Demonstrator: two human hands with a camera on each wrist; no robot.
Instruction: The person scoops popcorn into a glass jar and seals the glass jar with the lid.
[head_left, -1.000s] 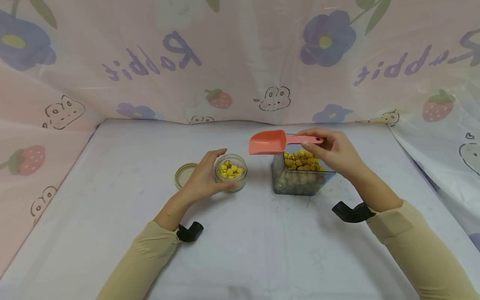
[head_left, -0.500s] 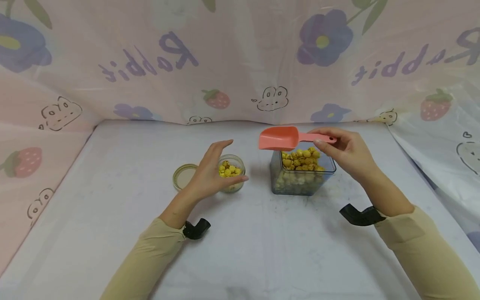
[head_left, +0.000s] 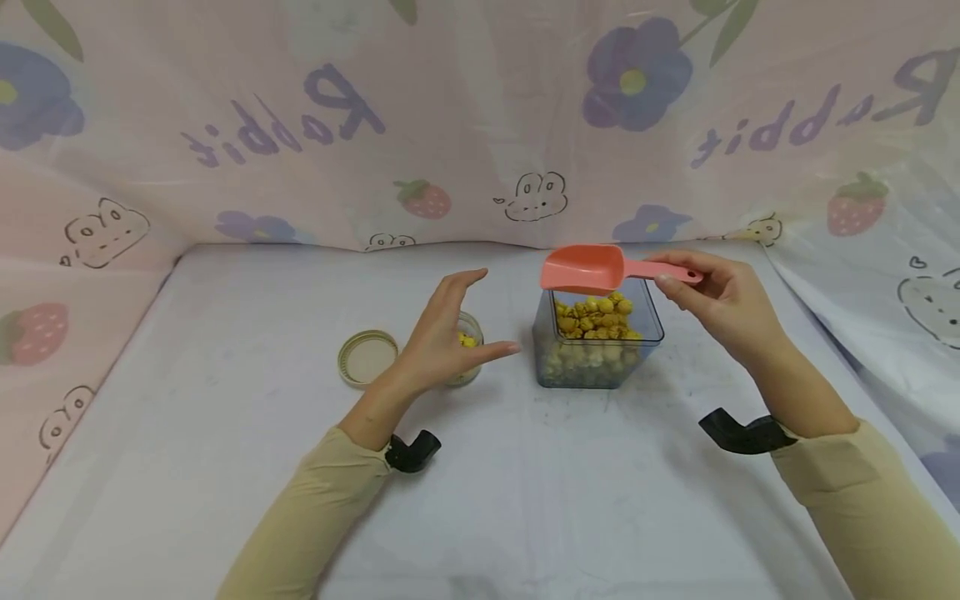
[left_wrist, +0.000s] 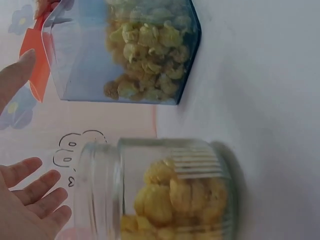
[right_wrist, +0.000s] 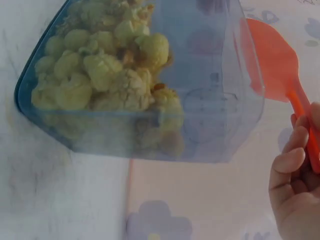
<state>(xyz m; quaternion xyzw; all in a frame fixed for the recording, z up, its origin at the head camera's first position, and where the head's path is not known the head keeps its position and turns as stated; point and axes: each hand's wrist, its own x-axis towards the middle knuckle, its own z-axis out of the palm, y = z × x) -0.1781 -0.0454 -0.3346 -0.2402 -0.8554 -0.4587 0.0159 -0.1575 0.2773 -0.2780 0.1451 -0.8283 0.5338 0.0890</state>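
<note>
Head view: pinched in the right hand (head_left: 729,307), the scoop (head_left: 592,268) is best held clear of the tub rim (head_left: 611,342), the left hand (head_left: 438,340) held spread near the jar (left_wrist: 145,148).

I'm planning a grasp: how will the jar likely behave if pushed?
The jar looks like smooth glass, so probably stiff and slippery. Standing upright, it would likely slide before rolling. Its popcorn may spill if tipped, being uncovered.
</note>
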